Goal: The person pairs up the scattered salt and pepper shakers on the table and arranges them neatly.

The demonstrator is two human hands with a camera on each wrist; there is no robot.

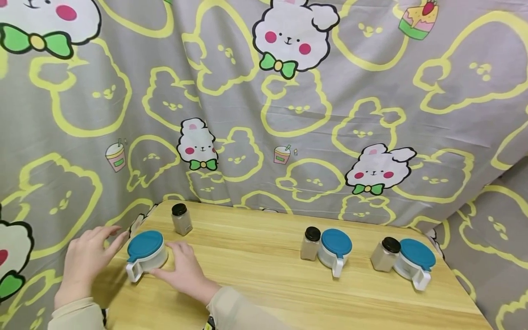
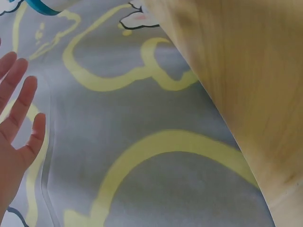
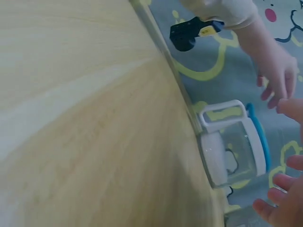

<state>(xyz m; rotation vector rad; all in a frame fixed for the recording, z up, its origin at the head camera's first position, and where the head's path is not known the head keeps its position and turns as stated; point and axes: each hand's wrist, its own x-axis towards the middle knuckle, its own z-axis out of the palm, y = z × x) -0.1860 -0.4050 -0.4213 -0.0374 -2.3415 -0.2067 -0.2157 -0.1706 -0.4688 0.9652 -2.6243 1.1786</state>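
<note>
A clear seasoning jar with a blue lid and white handle [image 1: 146, 252] stands at the table's left side, its handle toward me. White contents show inside the jar [image 3: 215, 158] in the right wrist view. To its left, my left hand [image 1: 87, 256] hovers with extended fingers, apart from the jar. My right hand [image 1: 184, 270] is close at the jar's right side, fingers spread; in the right wrist view a gap shows between those fingers [image 3: 279, 182] and the jar. The left wrist view shows the left hand [image 2: 16, 125] holding nothing.
A black-capped shaker [image 1: 182, 220] stands behind the jar. At the right are two more pairs: a shaker [image 1: 310, 245] beside a blue-lidded jar [image 1: 335, 252], and a shaker [image 1: 385, 256] beside another jar [image 1: 414, 263]. A patterned curtain [image 1: 247, 114] hangs behind the wooden table [image 1: 247, 256].
</note>
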